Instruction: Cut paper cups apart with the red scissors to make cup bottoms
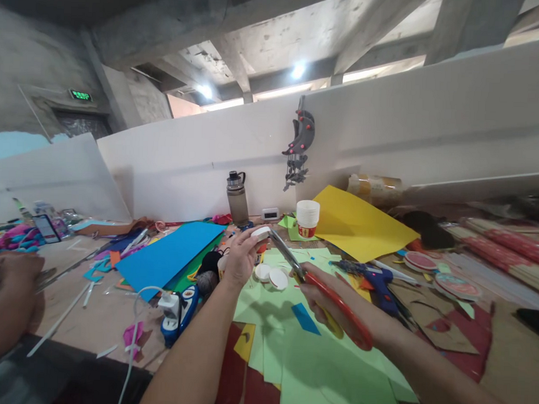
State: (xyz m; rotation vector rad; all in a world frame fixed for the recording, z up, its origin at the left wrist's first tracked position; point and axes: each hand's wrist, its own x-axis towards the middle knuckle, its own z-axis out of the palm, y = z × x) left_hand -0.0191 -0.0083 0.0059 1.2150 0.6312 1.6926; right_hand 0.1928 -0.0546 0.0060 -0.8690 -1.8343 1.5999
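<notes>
My left hand is closed on a small white paper cup base, lifted above the green paper. The scissors with red and yellow handles are in my right hand. Their blade tips reach up to the right edge of the cup base; whether the blades touch it I cannot tell. Below, two more white round cup bases lie on the light green paper sheets. Behind my hands stands a stack of white paper cups.
A blue glue gun and a yellow sheet lie to the right. On the left are a blue sheet and a power strip with a cable. A bottle stands behind. Another person's hand is at far left.
</notes>
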